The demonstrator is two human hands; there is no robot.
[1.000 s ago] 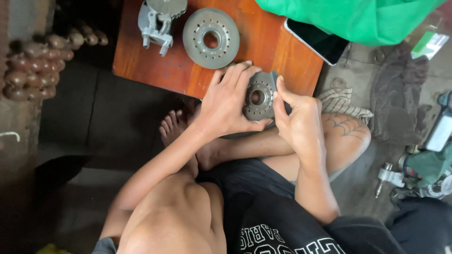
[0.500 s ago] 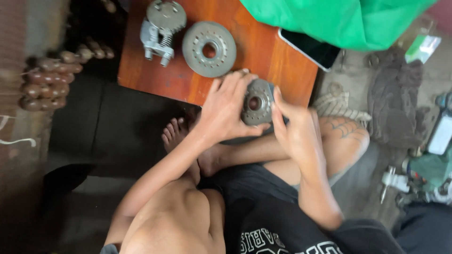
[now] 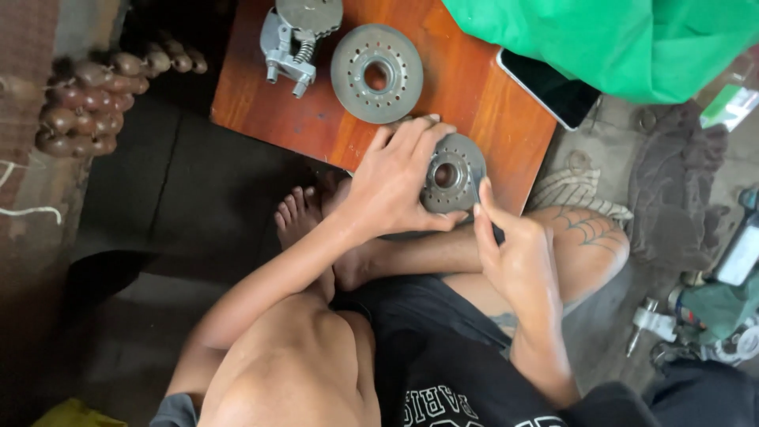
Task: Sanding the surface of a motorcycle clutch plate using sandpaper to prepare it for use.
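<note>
Green cloth (image 3: 632, 39) fills the upper right corner, draped over the far edge of a reddish wooden board (image 3: 261, 103) that serves as a low table. A dark phone (image 3: 553, 87) lies screen up on the board, partly under the cloth. Left of the board a heap of brown rounded pieces (image 3: 87, 103) sits on the ground. On the board's far side stands a grey metal assembly with a spring (image 3: 296, 35), and just beside it lies a flat perforated metal disc (image 3: 376, 73).

A second round metal part with a centre hole (image 3: 448, 175) is held at the near edge of the board, above the person's crossed legs. The left hand (image 3: 391, 186) wraps over its left side, fingers (image 3: 411, 138) spread across the rim and thumb curled beneath, gripping it. The right hand (image 3: 518, 257) is at its right edge, the thumb (image 3: 484, 207) raised against the rim; the other fingers are curled out of sight, so their state cannot be told.
</note>
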